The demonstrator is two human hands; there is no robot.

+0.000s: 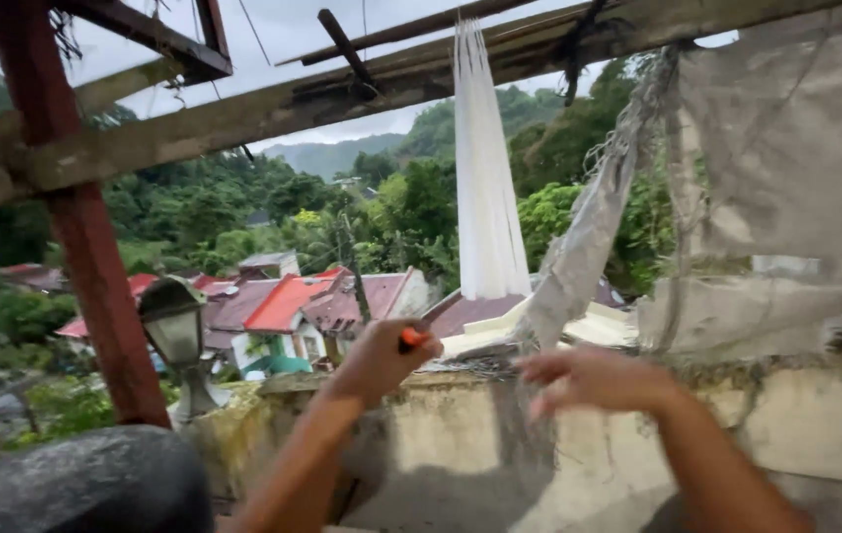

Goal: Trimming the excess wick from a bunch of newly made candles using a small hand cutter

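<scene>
My left hand (pixel 379 357) is raised in front of a low concrete wall (pixel 796 424) and is closed on a small tool with an orange handle (pixel 413 339); a thin dark blade seems to run up and right from it. My right hand (pixel 589 380) is blurred, fingers spread, holding nothing, just below a torn grey cloth strip (pixel 579 247) that hangs down to the wall top. A bundle of white strips (pixel 485 178) hangs from a wooden beam (pixel 342 99) above and between my hands.
A red wooden post (pixel 85 247) stands at the left, with an old lamp (pixel 176 326) beside it on the wall. A dark rounded object (pixel 76 484) fills the lower left. Tattered grey sheeting (pixel 796 158) hangs at the right. Rooftops and trees lie beyond.
</scene>
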